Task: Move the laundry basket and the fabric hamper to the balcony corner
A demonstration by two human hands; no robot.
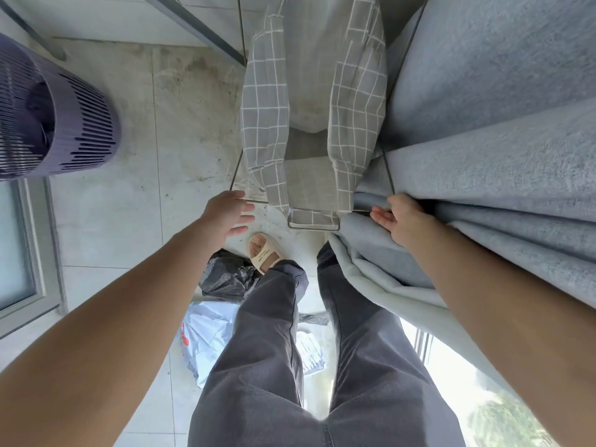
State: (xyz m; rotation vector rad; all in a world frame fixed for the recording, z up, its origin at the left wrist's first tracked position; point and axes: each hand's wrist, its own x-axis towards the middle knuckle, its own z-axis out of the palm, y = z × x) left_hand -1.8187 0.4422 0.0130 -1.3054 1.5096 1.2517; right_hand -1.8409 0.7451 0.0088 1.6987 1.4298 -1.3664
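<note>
The fabric hamper [267,124], grey with a white grid pattern and a thin metal frame, stands on the tiled floor straight ahead of me, its top sagging open. My left hand [227,217] hovers open just left of its near frame corner, fingers spread, holding nothing. My right hand [401,221] is open at the hamper's near right side and presses against the blue-grey curtain [490,150]. The purple slatted laundry basket [54,121] stands at the far left, apart from both hands.
The curtain hangs along the whole right side, against the hamper. A black plastic bag [225,275] and a pale blue bag [206,337] lie on the floor by my feet. A window frame [35,253] runs along the left edge. Stained floor tiles [180,130] lie between basket and hamper.
</note>
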